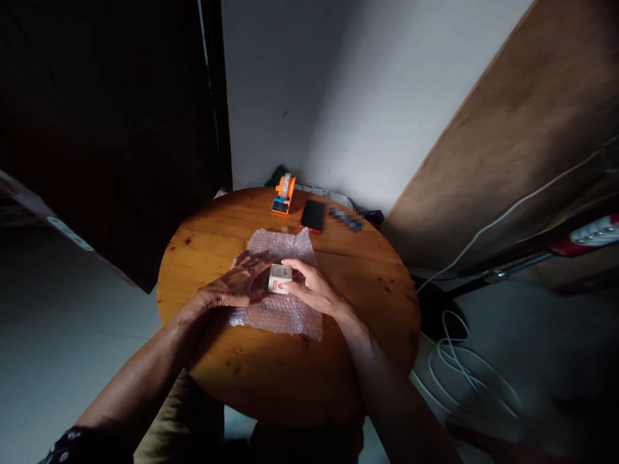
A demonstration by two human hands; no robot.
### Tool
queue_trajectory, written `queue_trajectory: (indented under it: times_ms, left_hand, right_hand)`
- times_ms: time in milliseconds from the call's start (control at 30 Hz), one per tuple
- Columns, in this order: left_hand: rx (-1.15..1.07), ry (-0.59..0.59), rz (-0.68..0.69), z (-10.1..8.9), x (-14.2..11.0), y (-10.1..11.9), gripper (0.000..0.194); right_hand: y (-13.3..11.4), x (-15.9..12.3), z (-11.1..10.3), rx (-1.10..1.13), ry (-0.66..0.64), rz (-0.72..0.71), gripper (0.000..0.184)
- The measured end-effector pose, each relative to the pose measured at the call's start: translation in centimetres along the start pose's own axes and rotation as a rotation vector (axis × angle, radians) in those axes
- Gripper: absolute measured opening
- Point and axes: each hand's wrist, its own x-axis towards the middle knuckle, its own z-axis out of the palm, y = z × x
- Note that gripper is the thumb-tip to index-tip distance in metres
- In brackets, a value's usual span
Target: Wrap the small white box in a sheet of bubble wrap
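Observation:
A small white box with a red mark (279,279) sits on a sheet of bubble wrap (280,312) spread over a round wooden table (358,283). My right hand (314,287) grips the box, thumb on top and fingers curled round its right side. My left hand (242,280) rests on the wrap at the box's left side, fingers bent and touching it.
An orange tape dispenser (284,193), a dark phone with a red edge (313,216) and a small dark object (346,218) lie at the table's far edge. A leaning wooden board (507,142) stands on the right. White cable coils (464,374) lie on the floor.

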Motion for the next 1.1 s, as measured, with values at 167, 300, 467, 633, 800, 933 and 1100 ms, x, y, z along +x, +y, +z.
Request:
queue_trajectory:
  times_ms: [167, 300, 467, 633, 800, 933, 1100]
  left_hand:
    - [-0.016, -0.008, -0.032, -0.1, 0.0, 0.1, 0.082]
    - [-0.013, -0.009, -0.017, -0.2, 0.1, 0.5, 0.078]
    - [0.014, -0.024, -0.001, -0.2, 0.2, 0.3, 0.080]
    - [0.007, -0.063, -0.030, -0.1, 0.1, 0.0, 0.082]
    - [-0.020, -0.045, -0.022, 0.0, 0.2, -0.1, 0.083]
    - [-0.016, -0.052, -0.026, -0.2, 0.2, 0.0, 0.082]
    - [-0.014, -0.043, -0.009, 0.0, 0.2, -0.2, 0.084]
  right_hand:
    - [-0.2, 0.2, 0.1, -0.151, 0.086, 0.056, 0.029]
    - [0.4, 0.2, -0.2, -0.200, 0.195, 0.048, 0.034]
    - [0.1, 0.1, 0.0, -0.107, 0.104, -0.023, 0.055]
    - [-0.4, 0.1, 0.3, -0.057, 0.030, -0.001, 0.038]
    - [-0.2, 0.0, 0.1, -0.078, 0.006, -0.023, 0.040]
    - [0.3, 0.0, 0.3, -0.092, -0.017, -0.002, 0.049]
    - [1.4, -0.2, 0.0, -0.032, -0.024, -0.026, 0.070]
